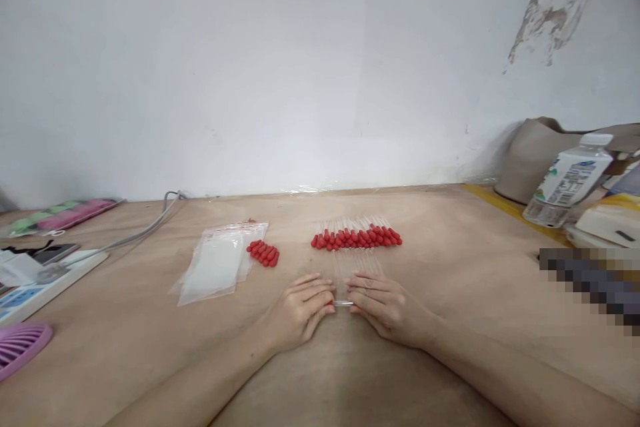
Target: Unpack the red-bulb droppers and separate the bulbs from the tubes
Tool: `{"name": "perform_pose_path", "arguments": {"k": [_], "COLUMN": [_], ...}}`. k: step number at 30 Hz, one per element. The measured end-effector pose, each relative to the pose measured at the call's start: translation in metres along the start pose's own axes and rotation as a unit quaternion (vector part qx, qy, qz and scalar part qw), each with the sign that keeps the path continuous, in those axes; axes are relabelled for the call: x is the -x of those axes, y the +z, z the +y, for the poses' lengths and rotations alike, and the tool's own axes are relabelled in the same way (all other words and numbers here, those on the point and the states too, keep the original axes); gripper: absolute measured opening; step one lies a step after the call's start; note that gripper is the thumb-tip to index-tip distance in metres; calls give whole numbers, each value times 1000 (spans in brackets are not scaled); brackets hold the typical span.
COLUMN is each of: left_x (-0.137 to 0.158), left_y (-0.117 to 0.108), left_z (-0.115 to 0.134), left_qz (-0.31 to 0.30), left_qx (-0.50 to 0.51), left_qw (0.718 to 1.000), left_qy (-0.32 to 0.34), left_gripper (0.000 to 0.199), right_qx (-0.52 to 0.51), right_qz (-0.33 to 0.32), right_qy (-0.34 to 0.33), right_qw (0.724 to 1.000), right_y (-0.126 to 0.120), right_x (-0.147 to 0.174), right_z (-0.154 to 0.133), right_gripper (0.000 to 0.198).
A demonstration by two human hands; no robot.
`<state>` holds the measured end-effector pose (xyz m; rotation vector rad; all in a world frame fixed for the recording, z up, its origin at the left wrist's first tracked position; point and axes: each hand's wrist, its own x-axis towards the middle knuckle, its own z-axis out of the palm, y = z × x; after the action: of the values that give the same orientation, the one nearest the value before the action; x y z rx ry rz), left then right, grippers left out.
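Note:
Between my two hands a clear glass dropper tube lies crosswise, just above or on the table. My left hand is closed at its left end, where a bit of red rubber bulb shows between the fingers. The fingers of my right hand are closed on the tube's other end. Partly under my right fingers, several bare glass tubes lie side by side. Beyond them is a row of droppers with red bulbs. A small group of loose red rubber bulbs lies to the left.
Clear zip bags lie left of the loose bulbs. Further left are a power strip with a grey cable and a purple slotted object. At right stand a plastic bottle and a beige container. A white wall rises behind.

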<state>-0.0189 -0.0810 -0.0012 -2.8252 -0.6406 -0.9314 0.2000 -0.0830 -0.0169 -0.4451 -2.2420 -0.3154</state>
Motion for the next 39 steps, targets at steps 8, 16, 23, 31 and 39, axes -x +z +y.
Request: {"name": "perform_pose_path", "arguments": {"k": [8, 16, 23, 31, 39], "left_x": [4, 11, 10, 45, 47], "left_y": [2, -9, -29, -67, -64], "left_z": [-2, -10, -40, -111, -118], "left_qz": [26, 86, 164, 249, 211], "left_qx": [-16, -52, -79, -30, -43], "left_qw": [999, 992, 948, 843, 847], "left_qy": [18, -74, -260, -477, -486], "left_gripper": [16, 15, 27, 38, 31], "right_qx": [21, 76, 4, 135, 188], "right_qz": [-14, 9, 11, -48, -143], "right_qy": [-8, 154, 240, 186, 166], "right_qw": [1000, 985, 971, 972, 957], "right_y": [-8, -17, -10, 25, 41], "right_x": [7, 12, -10, -51, -47], "right_z": [2, 21, 14, 12, 8], "right_gripper": [20, 20, 27, 17, 13]}}
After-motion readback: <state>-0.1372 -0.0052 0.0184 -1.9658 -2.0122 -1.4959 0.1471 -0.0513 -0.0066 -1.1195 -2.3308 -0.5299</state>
